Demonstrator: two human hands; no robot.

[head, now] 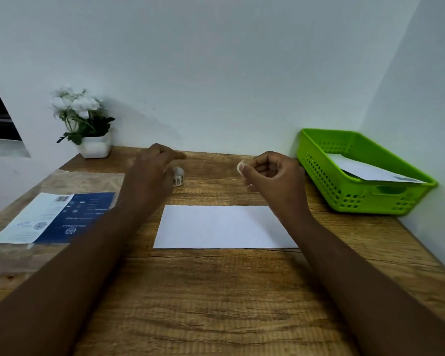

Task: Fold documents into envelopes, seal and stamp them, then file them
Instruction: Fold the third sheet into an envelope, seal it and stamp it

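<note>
A white envelope [225, 227] is seen lying flat on the wooden tabletop [216, 304], plain side up, between the two forearms and nearer the person than both hands.

The right hand [272, 176] is held above the tabletop, just beyond the envelope's far right corner. Its fingers are curled, and a small pale piece, apparently a stamp [240, 167], is pinched in its grip between thumb and forefinger. The piece is too small for its print to be read.

The left hand [149, 173] is held over the tabletop beyond the envelope's far left corner. A small roll of stamps [178, 176] stands on the tabletop at its fingertips. The hand is blurred; whether the roll is held, or the grip is merely loose beside it, cannot be told.

A green perforated basket [344, 194] is placed at the right edge, against the wall corner. One white envelope [370, 170] is lodged in it, tilted, with a corner resting over the near rim.

At the left, a clear plastic sleeve [36, 253] is laid on the tabletop, bearing a blue and white printed sheet [57, 217]. A white pot of white flowers [88, 124] stands at the far left corner by the wall.
</note>
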